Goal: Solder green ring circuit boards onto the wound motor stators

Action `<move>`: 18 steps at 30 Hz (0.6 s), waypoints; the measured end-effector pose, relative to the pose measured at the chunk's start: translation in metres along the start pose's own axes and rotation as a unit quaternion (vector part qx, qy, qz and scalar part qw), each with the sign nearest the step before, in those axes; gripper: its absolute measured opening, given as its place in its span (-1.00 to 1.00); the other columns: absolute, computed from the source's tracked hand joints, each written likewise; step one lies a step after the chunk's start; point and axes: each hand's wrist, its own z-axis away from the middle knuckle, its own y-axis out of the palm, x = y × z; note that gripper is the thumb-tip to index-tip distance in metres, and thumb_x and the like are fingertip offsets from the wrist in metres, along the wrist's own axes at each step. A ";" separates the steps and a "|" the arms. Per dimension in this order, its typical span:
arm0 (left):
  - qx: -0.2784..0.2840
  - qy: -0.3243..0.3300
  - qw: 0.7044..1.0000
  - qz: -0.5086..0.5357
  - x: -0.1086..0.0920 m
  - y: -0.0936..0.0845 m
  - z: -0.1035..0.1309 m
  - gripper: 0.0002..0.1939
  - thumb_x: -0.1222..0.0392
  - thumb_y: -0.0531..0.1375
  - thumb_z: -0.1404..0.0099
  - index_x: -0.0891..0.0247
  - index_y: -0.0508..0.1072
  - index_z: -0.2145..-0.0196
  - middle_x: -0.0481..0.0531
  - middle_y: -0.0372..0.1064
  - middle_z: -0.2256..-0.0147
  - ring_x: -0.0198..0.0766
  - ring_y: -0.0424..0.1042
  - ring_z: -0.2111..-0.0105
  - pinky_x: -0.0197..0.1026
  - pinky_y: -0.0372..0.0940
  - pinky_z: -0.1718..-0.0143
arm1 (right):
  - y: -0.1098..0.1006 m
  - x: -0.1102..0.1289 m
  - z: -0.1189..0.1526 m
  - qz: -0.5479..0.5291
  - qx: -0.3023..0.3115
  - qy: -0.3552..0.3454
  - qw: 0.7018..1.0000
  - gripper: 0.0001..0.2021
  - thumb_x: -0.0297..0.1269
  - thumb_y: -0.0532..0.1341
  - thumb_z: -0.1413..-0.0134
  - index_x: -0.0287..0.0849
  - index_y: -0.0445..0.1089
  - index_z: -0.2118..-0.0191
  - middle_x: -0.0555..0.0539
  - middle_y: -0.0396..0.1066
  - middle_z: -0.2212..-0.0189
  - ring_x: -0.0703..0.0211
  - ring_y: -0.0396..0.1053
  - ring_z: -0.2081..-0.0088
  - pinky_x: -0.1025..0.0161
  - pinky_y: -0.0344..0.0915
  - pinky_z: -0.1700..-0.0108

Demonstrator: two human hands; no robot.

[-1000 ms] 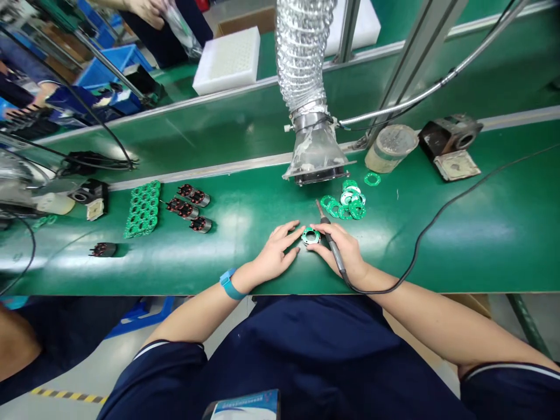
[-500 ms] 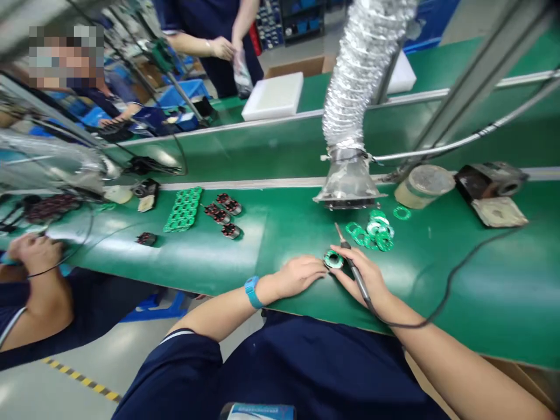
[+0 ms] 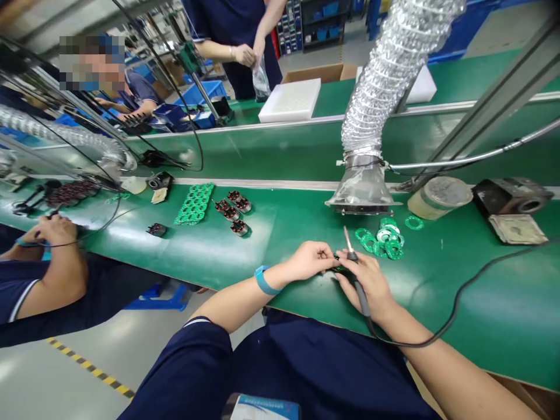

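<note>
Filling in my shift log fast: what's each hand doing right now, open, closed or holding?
Left hand: curled at the small green part, largely hidden; whether it grips cannot be told.
Right hand: holding the soldering iron beside that part.

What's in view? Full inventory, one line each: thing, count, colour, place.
Flat bench: one, green, beneath the hands
Corrugated foil ducts: two, silver, centre and left
Flat rings: pile plus one apart, mostly green, below centre duct
Pen-shaped corded iron: one, grey-black, right hand
Small part: one, partly green, at fingertips, mostly hidden
Perforated flat panel: one, green, bench left
Cylindrical metal cores: four nearby, dark/silver/copper, bench left
Round tub: one, cloudy, bench right
Blocky stands: two, blackish, right and left
Rectangular slabs: two, white, beyond partition
Co-workers: three, navy clothing, left and across
Other clutter: uncountable
Wristband: one, blue, left wrist
Left hand, right hand: two, bare, bench front
</note>
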 end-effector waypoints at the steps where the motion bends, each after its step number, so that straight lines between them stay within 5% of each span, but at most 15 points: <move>1: 0.004 0.006 1.000 0.010 0.000 0.000 0.001 -0.52 -0.19 0.38 -0.17 0.34 0.42 0.38 -0.08 0.37 0.54 -0.42 0.33 0.56 -0.33 0.18 0.50 | -0.001 0.001 0.000 0.003 0.008 -0.007 1.000 -0.43 -0.45 0.33 -0.17 -0.06 0.27 -0.28 -0.24 0.53 -0.10 -0.15 0.46 -0.15 -0.15 0.41 -0.11; 9: -0.023 0.046 0.998 0.039 0.011 0.002 0.008 -0.64 -0.07 0.31 -0.32 0.32 0.40 0.30 -0.09 0.36 0.50 -0.44 0.34 0.52 -0.35 0.25 0.43 | -0.007 0.002 -0.001 0.023 0.053 0.003 0.998 -0.56 -0.36 0.27 -0.26 -0.04 0.34 -0.23 -0.17 0.56 -0.06 -0.14 0.42 -0.20 -0.14 0.33 -0.15; 15: 0.000 0.002 0.999 0.043 0.011 -0.003 0.005 -0.72 0.03 0.30 -0.34 0.31 0.39 0.31 -0.05 0.44 0.54 -0.43 0.39 0.57 -0.37 0.31 0.49 | -0.042 0.014 -0.011 -0.023 0.053 0.123 0.991 -0.28 0.11 0.10 -0.39 -0.14 -0.04 -0.47 -0.17 0.62 0.17 -0.09 0.53 -0.03 -0.11 0.39 -0.13; 18: 0.014 -0.009 0.998 0.060 0.008 -0.005 0.003 -0.76 0.09 0.30 -0.33 0.32 0.40 0.32 -0.03 0.46 0.54 -0.41 0.42 0.57 -0.36 0.34 0.48 | -0.061 0.025 -0.014 -0.047 0.031 0.160 0.985 -0.30 0.24 0.05 -0.35 -0.12 0.14 -0.40 -0.11 0.60 0.28 -0.04 0.57 0.11 -0.06 0.44 -0.06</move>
